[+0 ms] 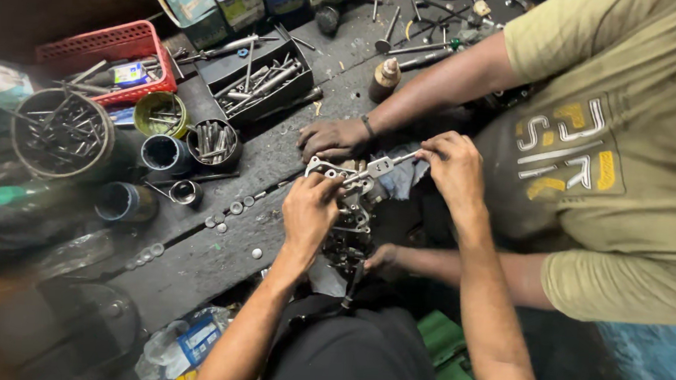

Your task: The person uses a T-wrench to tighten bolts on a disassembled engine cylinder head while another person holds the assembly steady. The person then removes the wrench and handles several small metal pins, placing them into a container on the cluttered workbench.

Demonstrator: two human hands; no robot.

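a dark, grimy counter (218, 265) runs across the room here, its surface oily and scattered with loose washers (235, 207) and small bits. at its near edge sits a metal engine assembly (350, 214), a cluster of grey cast parts and bolts, half off the counter above the person's dark lap.

the person's left hand (308, 211) rests on top of the assembly, fingers curled down and closed around its upper part. the right hand (453, 164) is just beside it to the right, fingers pinched shut on the end of a slim metal tool (381, 168) that reaches leftward onto the assembly's top.

a co-worker in an olive printed shirt (601, 173) leans in from the right. one of their hands (331, 139) lies flat on the counter just behind the assembly, a band at the wrist; the other hand (384, 260) reaches in low, under the assembly.

further back the counter is crowded: a red plastic basket (106, 54) of tools, a black tray (255, 78) of long bolts and sockets, a round tin (62, 133) full of dark screws, a small cup of pins (213, 141), and a yellow-rimmed can (161, 113). a brown bottle (385, 78) stands behind, near some boxes (240, 0). the light is dim and the corners fall into shadow.
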